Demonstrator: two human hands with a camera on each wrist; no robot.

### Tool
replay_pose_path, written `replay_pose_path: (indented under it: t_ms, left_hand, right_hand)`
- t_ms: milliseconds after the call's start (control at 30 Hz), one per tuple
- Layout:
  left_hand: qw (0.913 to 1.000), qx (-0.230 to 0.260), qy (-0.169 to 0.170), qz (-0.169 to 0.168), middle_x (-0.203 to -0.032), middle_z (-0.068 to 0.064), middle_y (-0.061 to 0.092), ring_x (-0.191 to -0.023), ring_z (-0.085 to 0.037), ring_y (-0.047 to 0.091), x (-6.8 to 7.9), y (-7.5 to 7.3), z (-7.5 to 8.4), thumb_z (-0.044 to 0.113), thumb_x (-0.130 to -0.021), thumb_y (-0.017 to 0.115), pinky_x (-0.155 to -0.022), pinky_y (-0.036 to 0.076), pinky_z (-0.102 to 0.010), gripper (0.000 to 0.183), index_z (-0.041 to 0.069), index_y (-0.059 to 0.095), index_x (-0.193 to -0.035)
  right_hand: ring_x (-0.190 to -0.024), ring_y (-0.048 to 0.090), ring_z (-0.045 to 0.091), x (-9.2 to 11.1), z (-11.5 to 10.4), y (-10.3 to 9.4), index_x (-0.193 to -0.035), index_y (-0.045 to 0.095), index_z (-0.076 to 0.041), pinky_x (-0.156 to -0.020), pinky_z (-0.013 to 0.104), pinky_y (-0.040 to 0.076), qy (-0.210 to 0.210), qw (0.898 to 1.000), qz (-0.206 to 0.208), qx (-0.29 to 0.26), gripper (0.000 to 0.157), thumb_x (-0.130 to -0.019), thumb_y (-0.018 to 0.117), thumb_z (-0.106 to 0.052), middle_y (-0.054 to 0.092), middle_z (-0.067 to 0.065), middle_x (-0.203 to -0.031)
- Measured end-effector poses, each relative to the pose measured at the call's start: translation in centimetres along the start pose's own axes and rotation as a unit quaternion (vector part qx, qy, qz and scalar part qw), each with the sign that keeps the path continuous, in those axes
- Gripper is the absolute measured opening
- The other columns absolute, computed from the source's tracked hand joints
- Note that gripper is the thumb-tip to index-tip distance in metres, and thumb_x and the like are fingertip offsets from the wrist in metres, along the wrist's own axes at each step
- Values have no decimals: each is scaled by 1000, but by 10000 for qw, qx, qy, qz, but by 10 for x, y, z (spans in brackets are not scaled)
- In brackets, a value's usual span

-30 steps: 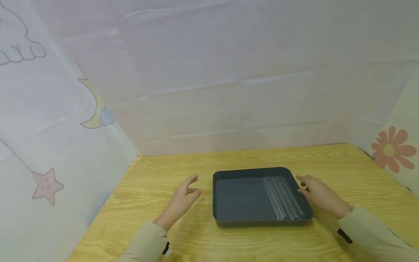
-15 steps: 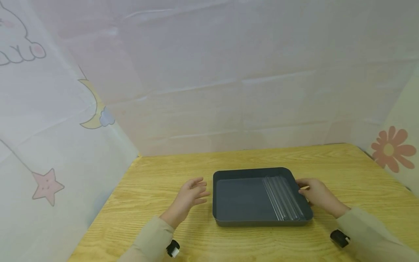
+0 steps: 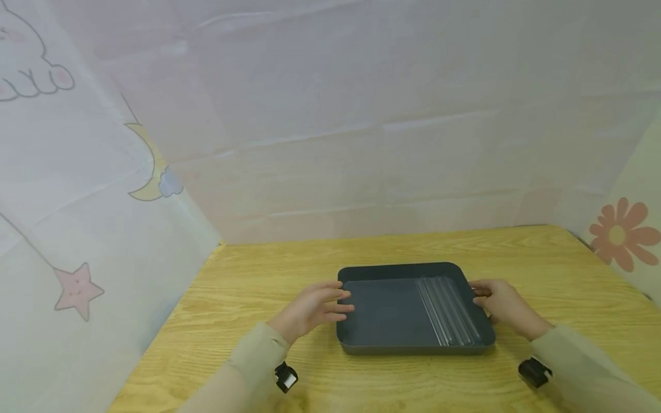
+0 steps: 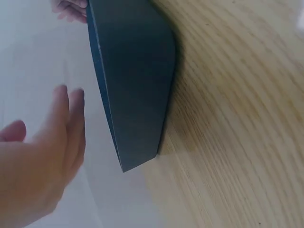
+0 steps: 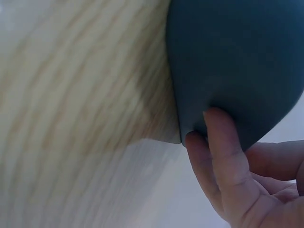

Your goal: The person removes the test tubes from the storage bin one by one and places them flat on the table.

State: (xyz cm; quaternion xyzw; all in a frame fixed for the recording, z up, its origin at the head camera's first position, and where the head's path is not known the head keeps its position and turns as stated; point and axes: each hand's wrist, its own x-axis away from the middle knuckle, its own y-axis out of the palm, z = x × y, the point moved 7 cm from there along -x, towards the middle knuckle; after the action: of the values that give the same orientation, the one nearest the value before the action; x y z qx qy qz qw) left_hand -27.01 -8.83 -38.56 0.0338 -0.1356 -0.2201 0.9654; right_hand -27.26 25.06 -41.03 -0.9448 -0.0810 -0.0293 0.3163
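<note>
A dark grey rectangular tray (image 3: pixel 382 312) with low walls lies on the table. Several clear, rod-like ridges (image 3: pixel 448 312) run along the right part of its floor. At the tray's right wall, my right hand (image 3: pixel 506 304) grips the edge; the right wrist view has the fingertips (image 5: pixel 221 126) against the outer wall and the thumb at the rim. My left hand (image 3: pixel 316 310) is at the left side, fingers fairly straight and overlapping the left rim in the head view. In the left wrist view a gap shows between those fingers (image 4: pixel 76 118) and the tray wall (image 4: pixel 135 85).
The wood-grain table (image 3: pixel 248 275) extends around the tray on all sides. Behind it hangs a pale wall sheet (image 3: pixel 372 143), with printed sheets at left and right. Each wrist carries a small black device, such as the left one (image 3: pixel 286 377).
My left hand has moved right, from beside the tray to its left rim, and its fingers have spread. My right hand has closed on the right wall. The tray has stayed in place.
</note>
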Motion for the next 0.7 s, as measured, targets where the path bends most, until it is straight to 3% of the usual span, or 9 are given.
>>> replay_pose_path:
  t_ms: [133, 500, 700]
  left_hand:
    - [9992, 145, -260, -282, -148, -31, 33, -125, -41, 50, -10, 4, -2, 12, -104, 45, -102, 45, -44, 58, -8, 17, -151]
    - [9970, 94, -620, -454, -144, -27, 41, -124, -41, 51, -27, 25, -3, 7, -101, 52, -104, 42, -48, 58, -8, 23, -150]
    - [9949, 61, -760, -668, -145, -27, 41, -126, -41, 50, -37, 39, -2, 8, -102, 51, -105, 40, -50, 57, -7, 24, -150]
  right_hand:
    - [-111, 52, 53, -1, 0, 0, -136, 32, 25, -60, 38, 55, 60, 10000, -4, -15, 44, -98, 45, 9, 40, 45, -131]
    - [-105, 57, 46, 0, -2, 1, -136, 31, 25, -57, 37, 53, 170, 9999, -8, -26, 44, -97, 45, 10, 39, 46, -130]
    - [-109, 53, 51, 0, -3, 0, -138, 28, 24, -59, 38, 54, 177, 9998, -59, -52, 46, -98, 45, 9, 36, 47, -132]
